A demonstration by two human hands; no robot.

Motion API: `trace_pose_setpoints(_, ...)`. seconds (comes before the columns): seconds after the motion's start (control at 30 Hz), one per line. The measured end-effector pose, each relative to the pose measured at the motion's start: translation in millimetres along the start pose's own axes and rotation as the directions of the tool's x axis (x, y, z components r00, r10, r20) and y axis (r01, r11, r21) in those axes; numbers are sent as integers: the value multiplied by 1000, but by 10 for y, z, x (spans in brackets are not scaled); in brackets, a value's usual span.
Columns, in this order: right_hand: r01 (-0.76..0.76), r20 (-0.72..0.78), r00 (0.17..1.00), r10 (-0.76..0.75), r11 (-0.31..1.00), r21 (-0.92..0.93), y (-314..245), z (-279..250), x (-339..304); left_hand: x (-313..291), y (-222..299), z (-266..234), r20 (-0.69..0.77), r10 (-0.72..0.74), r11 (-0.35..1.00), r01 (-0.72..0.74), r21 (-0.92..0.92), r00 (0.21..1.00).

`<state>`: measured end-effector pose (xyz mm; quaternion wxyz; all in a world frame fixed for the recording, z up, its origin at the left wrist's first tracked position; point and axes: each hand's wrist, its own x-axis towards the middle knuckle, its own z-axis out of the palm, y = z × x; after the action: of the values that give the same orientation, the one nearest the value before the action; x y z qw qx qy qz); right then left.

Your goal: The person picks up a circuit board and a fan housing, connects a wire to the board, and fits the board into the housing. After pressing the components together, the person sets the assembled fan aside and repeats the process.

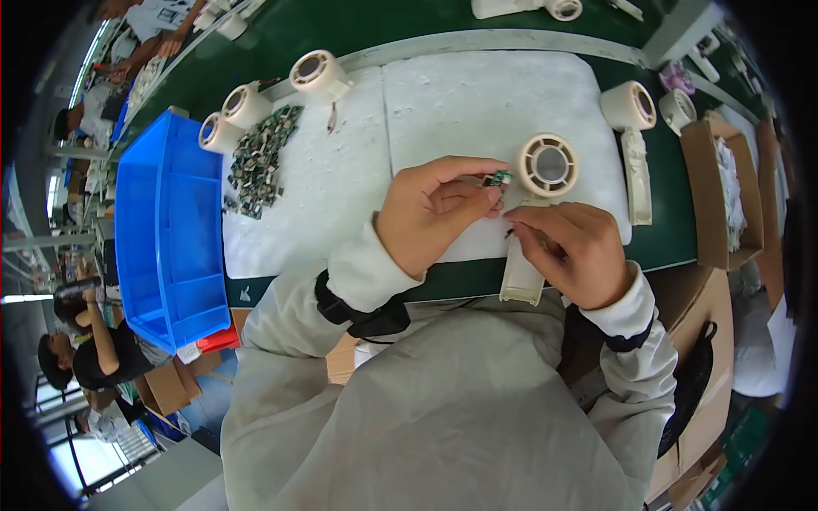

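Note:
My left hand [433,209] pinches a small green circuit board [498,179] between thumb and fingertips, above the white foam mat. Close by on the right, my right hand [579,251] has thumb and index finger pressed together. A tiny dark bit shows at those fingertips, too small to name. Beneath and beside the right hand lies a cream plastic housing, shaped like a hair dryer. Its round head [527,175] has a spoked ring and faces up. The long handle [521,274] points toward me, partly hidden by the right hand.
A heap of small circuit boards [260,162] lies on the foam mat [460,94] at left, next to a blue bin [141,213]. Several cream housings stand around the mat, one at far right [628,106]. An open cardboard box [707,192] sits at right. Other people work at far left.

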<state>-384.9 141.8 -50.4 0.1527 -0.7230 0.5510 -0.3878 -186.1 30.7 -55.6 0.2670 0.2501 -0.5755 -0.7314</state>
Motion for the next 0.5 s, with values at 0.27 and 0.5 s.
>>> trace_pose_setpoints(0.27, -3, 65, 998, 8, 998, -66, -97, -92, -10, 58, -94, 66, 31, 105, 992, -106, 60, 994)
trace_pose_setpoints(0.5, -251, -25, 968, 251, 968, 10, -66, 9, -90, 8, -115, 62, 17, 122, 984, -124, 126, 992)
